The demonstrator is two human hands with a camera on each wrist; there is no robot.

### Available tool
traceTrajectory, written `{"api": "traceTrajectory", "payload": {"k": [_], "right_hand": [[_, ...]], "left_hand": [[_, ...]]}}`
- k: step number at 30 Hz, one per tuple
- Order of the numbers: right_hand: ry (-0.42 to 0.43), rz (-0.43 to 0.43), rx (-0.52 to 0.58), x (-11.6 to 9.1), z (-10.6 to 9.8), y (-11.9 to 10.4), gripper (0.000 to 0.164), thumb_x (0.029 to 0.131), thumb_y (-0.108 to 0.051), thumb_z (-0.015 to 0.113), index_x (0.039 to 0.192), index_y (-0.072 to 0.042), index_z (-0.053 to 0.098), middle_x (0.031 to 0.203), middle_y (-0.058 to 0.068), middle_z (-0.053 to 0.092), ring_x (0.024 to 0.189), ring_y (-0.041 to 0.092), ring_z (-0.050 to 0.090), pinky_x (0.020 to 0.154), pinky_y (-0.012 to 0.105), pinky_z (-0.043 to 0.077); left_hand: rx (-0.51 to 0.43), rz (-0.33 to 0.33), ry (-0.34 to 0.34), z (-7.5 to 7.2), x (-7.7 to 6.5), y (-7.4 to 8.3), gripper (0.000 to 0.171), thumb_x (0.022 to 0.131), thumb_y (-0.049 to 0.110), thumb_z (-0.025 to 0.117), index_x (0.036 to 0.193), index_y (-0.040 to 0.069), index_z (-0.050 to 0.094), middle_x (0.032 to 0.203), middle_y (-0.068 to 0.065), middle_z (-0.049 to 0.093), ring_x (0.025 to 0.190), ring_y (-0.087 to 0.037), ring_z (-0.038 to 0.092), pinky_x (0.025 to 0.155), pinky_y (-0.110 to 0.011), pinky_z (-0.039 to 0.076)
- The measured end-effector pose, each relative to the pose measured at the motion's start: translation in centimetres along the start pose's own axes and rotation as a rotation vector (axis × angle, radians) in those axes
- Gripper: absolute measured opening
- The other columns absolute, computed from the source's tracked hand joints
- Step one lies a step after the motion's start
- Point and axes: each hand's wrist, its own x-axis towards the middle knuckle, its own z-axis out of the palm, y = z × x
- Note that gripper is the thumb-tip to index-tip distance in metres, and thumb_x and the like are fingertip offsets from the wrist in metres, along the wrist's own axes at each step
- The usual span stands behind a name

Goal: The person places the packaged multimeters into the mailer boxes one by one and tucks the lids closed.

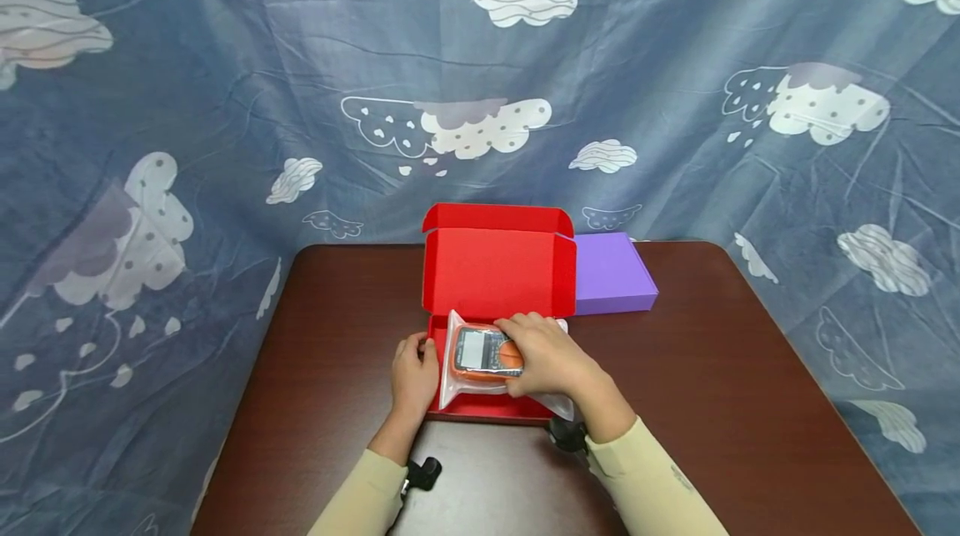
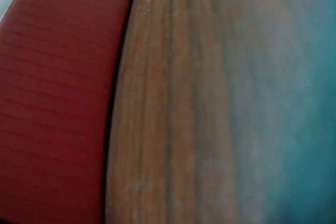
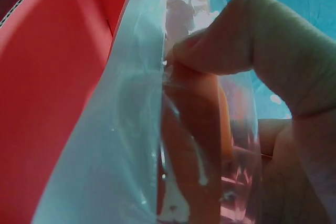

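Observation:
An orange and dark multimeter (image 1: 487,351) with a pale screen lies in a clear plastic bag (image 1: 448,390). My right hand (image 1: 551,357) grips its right end through the bag, above the red cardboard box (image 1: 501,271), whose lid stands raised at the back. In the right wrist view, the thumb (image 3: 231,40) presses on the orange side of the bagged multimeter (image 3: 189,145). My left hand (image 1: 415,378) holds the left wall of the box with its fingers bent at the edge. The left wrist view catches only the red box side (image 2: 58,98), no fingers.
A closed purple box (image 1: 613,273) lies behind and to the right of the red one, partly covered by its lid. Both boxes are on a dark brown wooden table (image 1: 345,311). Blue cloth (image 1: 450,36) with cloud prints hangs around the table.

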Motion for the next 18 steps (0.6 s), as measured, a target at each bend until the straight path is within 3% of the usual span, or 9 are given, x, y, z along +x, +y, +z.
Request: {"api": "traceTrajectory", "payload": {"k": [8,18], "right_hand": [[-0.044,-0.008,0.012,1.1,0.6,-0.1,0.099,0.058,-0.034,0.095,0.146,-0.013,0.057,0.125,-0.002,0.063,0.110,0.015,0.052,0.099,0.042,0.048],[-0.059,0.000,-0.008,2.0,0.8,0.1,0.097,0.059,-0.032,0.095,0.146,-0.010,0.058,0.125,0.001,0.064,0.110,0.017,0.053,0.100,0.044,0.047]], "left_hand": [[-0.028,-0.025,-0.012,-0.2,0.1,0.2,0.025,0.099,0.012,0.063,0.115,-0.004,0.073,0.101,-0.020,0.069,0.096,-0.039,0.066,0.086,-0.054,0.052],[-0.024,-0.015,0.024,0.3,0.4,-0.4,0.023,0.095,0.012,0.064,0.110,-0.002,0.075,0.090,-0.013,0.067,0.085,-0.030,0.064,0.077,-0.045,0.051]]}}
